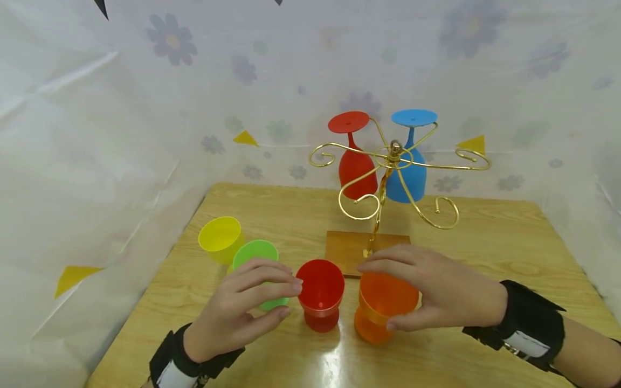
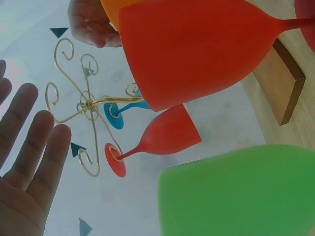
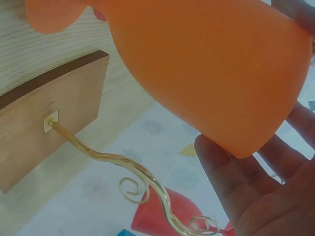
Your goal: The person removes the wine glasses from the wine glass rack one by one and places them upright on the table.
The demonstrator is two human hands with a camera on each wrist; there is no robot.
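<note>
On the wooden table stand an orange goblet (image 1: 383, 307) and a red goblet (image 1: 320, 293), both upright. My right hand (image 1: 378, 296) grips the orange goblet (image 3: 206, 64), fingers over its rim and thumb on its near side. Its fingers (image 3: 236, 182) show at the rim in the right wrist view. My left hand (image 1: 290, 299) is spread in front of a green goblet (image 1: 255, 254), its fingertips close to the red goblet (image 2: 197, 49). The left wrist view shows its fingers (image 2: 34, 147) straight and holding nothing, with the green goblet (image 2: 236, 196) beside the palm.
A gold wire rack (image 1: 394, 161) on a wooden base (image 1: 346, 248) stands behind the goblets. A red goblet (image 1: 356, 172) and a blue goblet (image 1: 407, 180) hang from it upside down. A yellow goblet (image 1: 220, 237) sits at the left. Flowered white sheets wall the table.
</note>
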